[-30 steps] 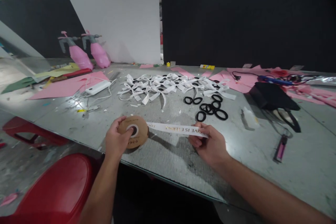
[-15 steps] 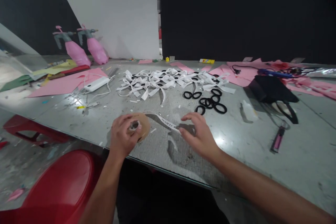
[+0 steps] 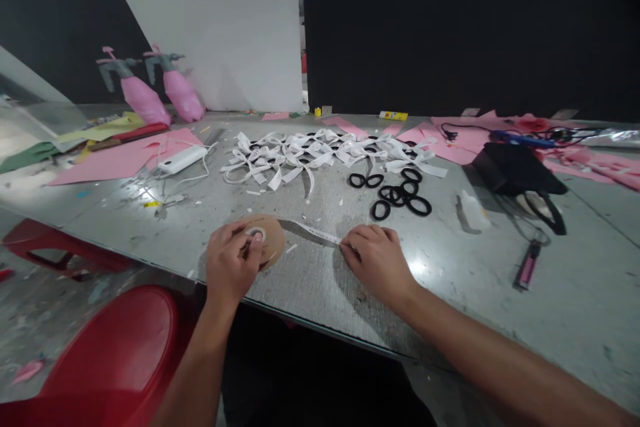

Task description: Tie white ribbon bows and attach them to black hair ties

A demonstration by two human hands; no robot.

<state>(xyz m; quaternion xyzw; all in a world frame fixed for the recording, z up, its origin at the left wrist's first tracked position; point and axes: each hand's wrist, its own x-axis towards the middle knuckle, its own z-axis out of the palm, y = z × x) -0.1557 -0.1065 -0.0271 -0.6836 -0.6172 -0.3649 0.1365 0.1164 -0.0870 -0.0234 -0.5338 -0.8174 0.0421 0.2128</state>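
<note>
A brown cardboard ribbon spool (image 3: 267, 238) lies flat near the front edge of the grey table (image 3: 300, 293). My left hand (image 3: 230, 265) is closed over its left side, a finger at the centre hole. A white printed ribbon (image 3: 313, 232) runs from the spool to the right. My right hand (image 3: 377, 260) lies on the ribbon's end, fingers curled down and pinching it against the table. Beyond them lie several black hair ties (image 3: 397, 195) and a pile of white ribbon bows (image 3: 320, 155).
Pink paper sheets (image 3: 125, 159), a white power bank (image 3: 183, 160) with cable and two pink spray bottles (image 3: 160, 90) sit at the back left. A black pouch (image 3: 515, 170), scissors (image 3: 547, 213) and a pink lighter (image 3: 529, 265) lie right. A red stool (image 3: 110, 353) stands below left.
The spool went from tilted up to lying flat on the table. My right hand moved left and lowered, bringing the ribbon end down onto the table; the stretched length is shorter.
</note>
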